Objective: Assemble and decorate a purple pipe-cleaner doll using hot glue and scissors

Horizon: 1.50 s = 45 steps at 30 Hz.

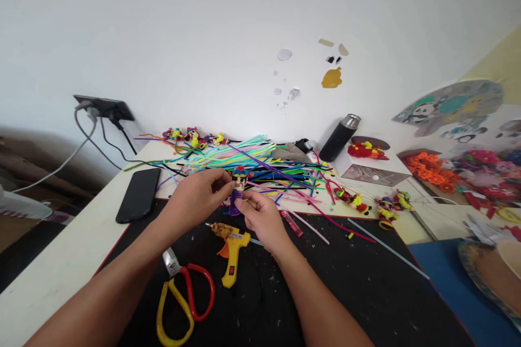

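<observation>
Both my hands hold a small pipe-cleaner doll (238, 187) with a red and blue hat, a painted face and a purple body, above the black mat (345, 282). My left hand (199, 195) pinches the doll at its head and upper body. My right hand (262, 217) grips the purple lower body from the right with closed fingers. Just beneath them lies a yellow glue gun (231, 244), nozzle pointing left. Red and yellow scissors (185, 298) lie near my left forearm.
A heap of coloured pipe cleaners (252, 165) lies behind the doll. A black phone (139, 194) rests at left, a dark flask (339, 137) at back right. Finished dolls (368, 205) and colourful crafts (431, 168) sit at right. Cables hang from a wall socket (103, 105).
</observation>
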Motion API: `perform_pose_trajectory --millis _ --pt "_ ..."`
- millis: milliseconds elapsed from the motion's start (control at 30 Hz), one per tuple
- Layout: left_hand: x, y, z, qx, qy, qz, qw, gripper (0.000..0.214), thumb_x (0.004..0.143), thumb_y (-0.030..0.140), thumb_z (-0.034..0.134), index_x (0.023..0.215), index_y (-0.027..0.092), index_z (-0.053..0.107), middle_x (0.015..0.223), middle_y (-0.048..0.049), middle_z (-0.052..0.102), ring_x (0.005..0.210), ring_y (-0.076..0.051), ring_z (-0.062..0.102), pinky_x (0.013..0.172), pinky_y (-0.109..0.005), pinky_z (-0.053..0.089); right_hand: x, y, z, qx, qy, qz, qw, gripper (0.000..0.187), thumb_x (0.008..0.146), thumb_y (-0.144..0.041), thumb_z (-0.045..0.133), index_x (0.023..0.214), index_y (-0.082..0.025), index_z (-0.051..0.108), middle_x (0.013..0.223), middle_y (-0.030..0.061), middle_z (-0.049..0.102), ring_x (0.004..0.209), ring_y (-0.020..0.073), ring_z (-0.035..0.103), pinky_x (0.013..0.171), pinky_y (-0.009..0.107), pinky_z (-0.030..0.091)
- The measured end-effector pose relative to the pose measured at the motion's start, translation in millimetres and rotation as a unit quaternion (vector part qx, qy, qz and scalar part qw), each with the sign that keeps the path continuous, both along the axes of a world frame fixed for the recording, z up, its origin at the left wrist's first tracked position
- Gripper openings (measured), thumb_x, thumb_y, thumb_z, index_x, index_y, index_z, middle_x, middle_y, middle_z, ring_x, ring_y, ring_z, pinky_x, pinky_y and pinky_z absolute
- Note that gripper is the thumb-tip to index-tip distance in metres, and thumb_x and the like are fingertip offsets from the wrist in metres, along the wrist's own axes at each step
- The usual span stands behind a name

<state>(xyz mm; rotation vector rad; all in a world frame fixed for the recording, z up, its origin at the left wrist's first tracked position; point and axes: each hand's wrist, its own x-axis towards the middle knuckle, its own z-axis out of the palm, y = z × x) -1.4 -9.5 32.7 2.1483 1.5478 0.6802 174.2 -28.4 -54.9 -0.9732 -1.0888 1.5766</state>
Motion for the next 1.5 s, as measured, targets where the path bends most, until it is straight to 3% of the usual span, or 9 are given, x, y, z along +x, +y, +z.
perform_pose_trajectory --millis 933,1500 --pt "-15 9 -1.7 -0.061 -0.013 -0.022 0.998 0.045 0.097 0.058 0.048 0.088 0.022 0.073 0.076 -0.0004 0.071 0.071 -0.020 0.061 0.066 -0.030 0.040 0 -1 -3.0 0.007 -0.001 0.005 1.000 0.050 0.078 -0.061 0.084 0.096 -0.017 0.070 0.057 -0.0096 0.045 0.040 0.0051 0.027 0.040 0.024 0.017" --pt "-11 6 4.8 -0.087 -0.001 -0.061 0.994 0.042 0.097 0.056 0.042 0.082 0.023 0.063 0.072 -0.0004 0.064 0.068 -0.020 0.059 0.064 -0.030 0.042 0 0 -4.8 0.005 -0.015 0.006 1.000 0.052 0.078 -0.063 0.083 0.097 -0.017 0.069 0.058 -0.0093 0.044 0.041 0.0057 0.027 0.041 0.024 0.018"
